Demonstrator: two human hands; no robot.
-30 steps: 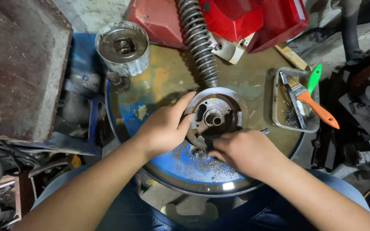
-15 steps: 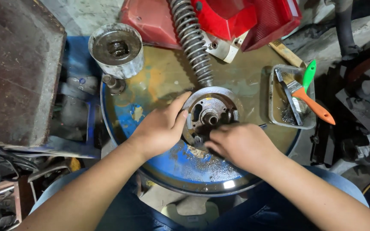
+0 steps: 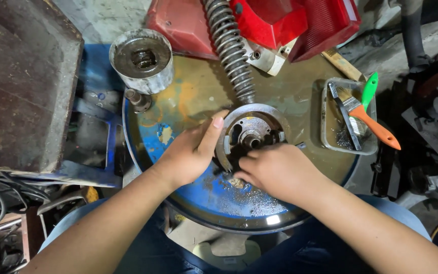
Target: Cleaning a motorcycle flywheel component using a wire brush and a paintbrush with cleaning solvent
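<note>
Left hand [image 3: 191, 152] grips the rim of the round metal plate [image 3: 252, 133] on the drum lid [image 3: 188, 96]; right hand [image 3: 275, 170], fingers curled, presses its lower edge.

One round rusty metal brake plate [image 3: 252, 134]; one coiled steel shock spring [image 3: 229, 48]; one grey metal cylinder [image 3: 142, 60]; two brushes, one orange-handled [image 3: 368, 119] and one green-handled [image 3: 368, 90], in one shallow metal tray [image 3: 325, 137]; two red plastic covers [image 3: 178, 25].

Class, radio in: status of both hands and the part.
Left hand steadying round metal hub. Right hand fingers at hub's near edge. Coil spring lies just behind.
</note>
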